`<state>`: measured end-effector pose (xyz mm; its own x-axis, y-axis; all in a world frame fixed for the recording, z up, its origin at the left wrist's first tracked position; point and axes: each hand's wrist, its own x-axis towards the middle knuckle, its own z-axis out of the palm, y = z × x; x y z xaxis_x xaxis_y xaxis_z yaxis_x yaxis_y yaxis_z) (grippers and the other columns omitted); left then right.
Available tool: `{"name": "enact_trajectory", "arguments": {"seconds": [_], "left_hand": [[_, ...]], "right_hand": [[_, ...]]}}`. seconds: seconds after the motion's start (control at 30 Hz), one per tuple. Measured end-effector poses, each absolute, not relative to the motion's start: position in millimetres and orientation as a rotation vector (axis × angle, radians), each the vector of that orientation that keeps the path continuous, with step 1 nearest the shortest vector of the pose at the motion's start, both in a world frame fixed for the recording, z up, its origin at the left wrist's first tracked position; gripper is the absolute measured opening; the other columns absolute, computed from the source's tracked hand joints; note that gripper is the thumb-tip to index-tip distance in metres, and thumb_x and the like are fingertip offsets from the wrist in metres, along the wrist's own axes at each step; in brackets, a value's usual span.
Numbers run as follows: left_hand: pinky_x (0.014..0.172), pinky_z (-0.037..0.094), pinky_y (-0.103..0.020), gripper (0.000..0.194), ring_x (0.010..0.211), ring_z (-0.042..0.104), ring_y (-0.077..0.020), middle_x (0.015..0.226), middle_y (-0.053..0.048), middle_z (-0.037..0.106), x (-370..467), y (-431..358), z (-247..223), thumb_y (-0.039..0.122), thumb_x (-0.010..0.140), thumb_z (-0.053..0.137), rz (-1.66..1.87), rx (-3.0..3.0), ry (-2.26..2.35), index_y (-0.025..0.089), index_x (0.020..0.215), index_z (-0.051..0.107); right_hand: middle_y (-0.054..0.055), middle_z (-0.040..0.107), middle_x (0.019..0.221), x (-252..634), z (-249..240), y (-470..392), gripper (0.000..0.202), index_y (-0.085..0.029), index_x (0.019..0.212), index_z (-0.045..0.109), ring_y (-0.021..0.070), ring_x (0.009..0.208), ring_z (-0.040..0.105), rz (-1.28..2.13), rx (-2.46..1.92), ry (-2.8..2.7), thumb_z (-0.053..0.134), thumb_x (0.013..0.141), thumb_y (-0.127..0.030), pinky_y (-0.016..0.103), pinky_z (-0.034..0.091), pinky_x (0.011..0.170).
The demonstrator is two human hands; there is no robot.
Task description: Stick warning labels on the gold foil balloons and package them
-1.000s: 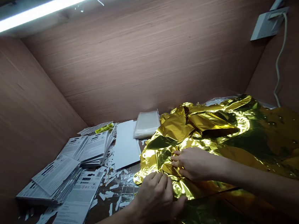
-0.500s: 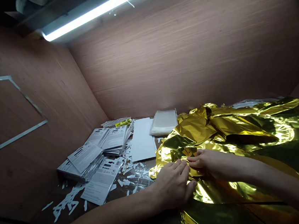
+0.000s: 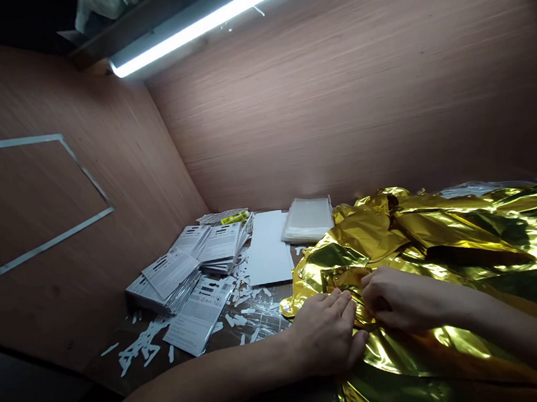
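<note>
A flat, crinkled gold foil balloon (image 3: 388, 239) spreads over the right side of the table, with overlapping layers and a small rounded tab at its left edge. My left hand (image 3: 328, 332) lies on its near left part, palm down, fingers stretched out and pressing the foil. Just to the right, my right hand (image 3: 396, 299) has its fingers curled in against the same foil, with a fold of it at the fingertips. The fingertips of the right hand are partly hidden behind the hand.
Stacks of printed white cards in clear sleeves (image 3: 171, 275) stand at the left. White cardboard (image 3: 268, 249) and a pile of clear plastic bags (image 3: 307, 219) lie at the back middle. White paper scraps (image 3: 142, 348) litter the table. Wooden panels rise behind and left, under a tube light (image 3: 221, 20).
My right hand has curled its fingers and drawn slightly away from my left hand. My left hand stays pressed on the foil. The whole view has shifted a little.
</note>
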<state>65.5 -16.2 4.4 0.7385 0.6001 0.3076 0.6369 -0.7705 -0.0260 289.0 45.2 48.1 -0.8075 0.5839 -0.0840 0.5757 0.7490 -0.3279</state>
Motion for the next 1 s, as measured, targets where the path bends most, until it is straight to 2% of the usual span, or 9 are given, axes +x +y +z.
{"name": "enact_trajectory", "arguments": {"seconds": [0.23,0.33,0.4,0.5,0.6,0.7,0.83,1.0], "left_hand": [[0.108,0.051,-0.045,0.056,0.130,0.061,-0.0355,0.135,-0.023,0.066,65,-17,0,0.042,0.101,0.045,-0.457,-2.810,-0.992,-0.002,0.134,0.059],[0.109,0.050,-0.047,0.056,0.128,0.062,-0.0370,0.133,-0.024,0.067,66,-17,7,0.039,0.100,0.046,-0.488,-2.850,-1.055,-0.004,0.134,0.059],[0.106,0.052,-0.044,0.044,0.117,0.067,-0.0332,0.124,-0.019,0.072,67,-15,15,0.033,0.098,0.047,-0.511,-2.934,-1.164,0.003,0.124,0.068],[0.095,0.056,-0.035,0.029,0.096,0.071,-0.0235,0.104,-0.010,0.076,64,-8,27,0.026,0.096,0.049,-0.545,-3.000,-1.370,0.015,0.092,0.076],[0.096,0.054,-0.038,0.026,0.104,0.067,-0.0275,0.105,-0.014,0.072,59,5,34,0.029,0.093,0.054,-0.620,-2.897,-1.594,0.016,0.079,0.072],[0.090,0.053,-0.043,0.022,0.103,0.065,-0.0325,0.106,-0.018,0.069,53,24,36,0.035,0.085,0.065,-0.692,-2.797,-1.847,0.014,0.091,0.068],[0.070,0.051,-0.034,0.049,0.083,0.067,-0.0268,0.090,-0.009,0.071,48,49,39,0.033,0.075,0.075,-0.786,-2.777,-2.148,0.013,0.116,0.056],[0.060,0.048,-0.027,0.053,0.067,0.066,-0.0191,0.075,0.000,0.068,49,65,39,0.034,0.073,0.082,-0.954,-2.832,-2.409,0.015,0.113,0.053]], "right_hand": [[0.001,0.065,0.067,289,52,46,0.020,-0.020,0.071,0.062,0.0142,0.059,0.050,0.570,-1.012,-2.881,0.054,0.090,-0.019,0.029,0.032,0.059],[0.006,0.071,0.084,287,51,44,0.016,-0.020,0.085,0.069,0.0187,0.075,0.061,0.578,-1.024,-2.830,0.055,0.088,-0.016,0.030,0.040,0.069],[0.009,0.070,0.102,286,50,44,0.023,-0.020,0.100,0.074,0.0223,0.091,0.064,0.604,-1.012,-2.816,0.058,0.085,-0.014,0.031,0.044,0.078],[0.009,0.064,0.115,286,49,46,0.037,-0.025,0.114,0.075,0.0238,0.099,0.063,0.613,-1.001,-2.857,0.064,0.081,-0.013,0.032,0.045,0.084],[0.009,0.060,0.119,287,48,51,0.043,-0.029,0.123,0.074,0.0249,0.102,0.063,0.582,-0.996,-2.911,0.067,0.082,-0.016,0.033,0.046,0.087],[0.011,0.056,0.121,287,47,55,0.045,-0.028,0.129,0.071,0.0260,0.101,0.061,0.559,-1.010,-2.951,0.069,0.085,-0.022,0.034,0.046,0.088],[0.013,0.053,0.122,286,48,56,0.050,-0.027,0.136,0.067,0.0271,0.098,0.061,0.549,-1.042,-2.971,0.069,0.086,-0.027,0.036,0.047,0.085],[0.014,0.054,0.119,287,52,53,0.053,-0.025,0.140,0.064,0.0269,0.095,0.061,0.496,-1.008,-3.001,0.068,0.087,-0.028,0.035,0.047,0.081]]}}
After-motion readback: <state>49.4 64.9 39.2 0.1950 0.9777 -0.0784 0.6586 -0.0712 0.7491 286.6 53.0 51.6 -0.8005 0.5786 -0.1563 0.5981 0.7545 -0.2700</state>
